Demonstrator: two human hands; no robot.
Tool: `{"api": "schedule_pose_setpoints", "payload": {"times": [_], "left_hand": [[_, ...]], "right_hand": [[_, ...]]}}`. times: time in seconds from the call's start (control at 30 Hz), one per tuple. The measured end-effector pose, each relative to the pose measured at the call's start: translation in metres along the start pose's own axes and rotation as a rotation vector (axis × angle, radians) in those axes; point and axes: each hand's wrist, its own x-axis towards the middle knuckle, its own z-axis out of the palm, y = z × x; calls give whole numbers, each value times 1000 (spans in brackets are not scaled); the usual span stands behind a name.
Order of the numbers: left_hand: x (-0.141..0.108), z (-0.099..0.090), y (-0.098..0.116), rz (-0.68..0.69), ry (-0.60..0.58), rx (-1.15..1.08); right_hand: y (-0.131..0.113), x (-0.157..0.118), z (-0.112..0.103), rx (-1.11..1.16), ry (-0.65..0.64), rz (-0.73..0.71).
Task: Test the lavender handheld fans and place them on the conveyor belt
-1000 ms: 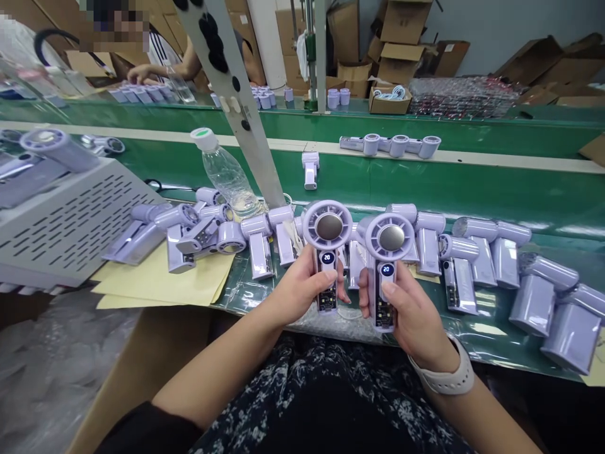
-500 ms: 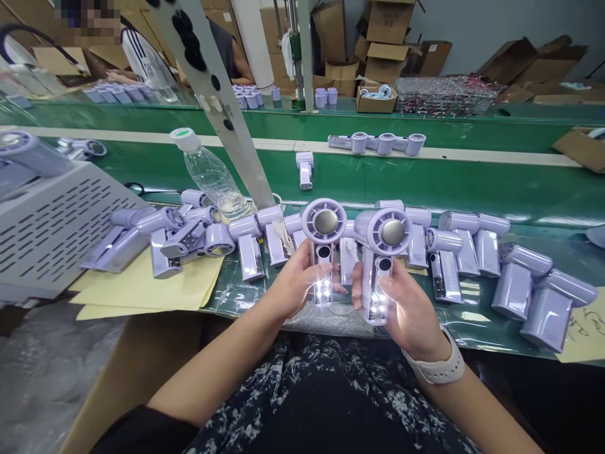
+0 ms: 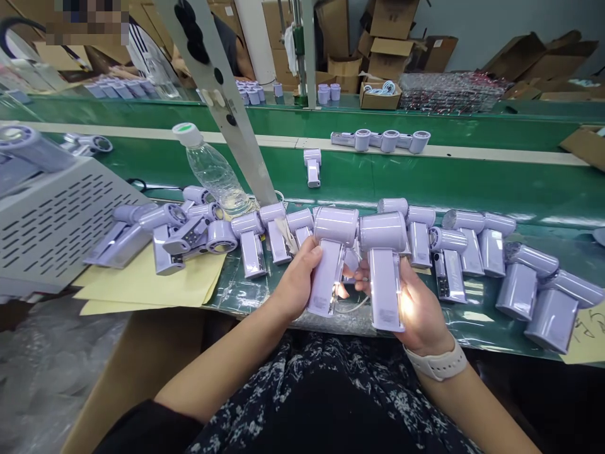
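our left hand [image 3: 297, 277] curls its fingers [image 3: 316, 253] round one lilac fan [image 3: 331, 258]; our right hand [image 3: 418, 309] grips a second fan [image 3: 385, 271]. both are upright above the green worktop [image 3: 496, 183], cardboard boxes [image 3: 392, 38] behind.

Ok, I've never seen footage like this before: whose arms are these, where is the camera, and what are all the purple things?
The camera sits on a person's head, looking down at their own two bare hands. The left hand grips one lilac plastic handheld fan by its handle; the right hand, with a white wristband, grips a second lilac fan. Light glows on the right palm. More lilac fans of the same kind lie in a row on the green workbench, beside a clear plastic water bottle, yellow paper sheets and a grey perforated metal box. A co-worker's arm shows across the belt.
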Motion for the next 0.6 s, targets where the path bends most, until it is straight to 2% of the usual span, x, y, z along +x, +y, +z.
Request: {"api": "schedule_pose_setpoints", "payload": {"times": [0.07, 0.27, 0.5, 0.6], "left_hand": [[-2, 0, 1, 3, -56, -12], [-18, 1, 15, 12, -169, -30], [-15, 15, 21, -21, -91, -111], [-11, 17, 19, -105, -105, -139]], "right_hand": [[-1, -2, 1, 6, 36, -1], [-10, -13, 12, -4, 4, -27], [-16, -4, 22, 41, 118, -41], [-15, -2, 24, 39, 68, -21]]}}
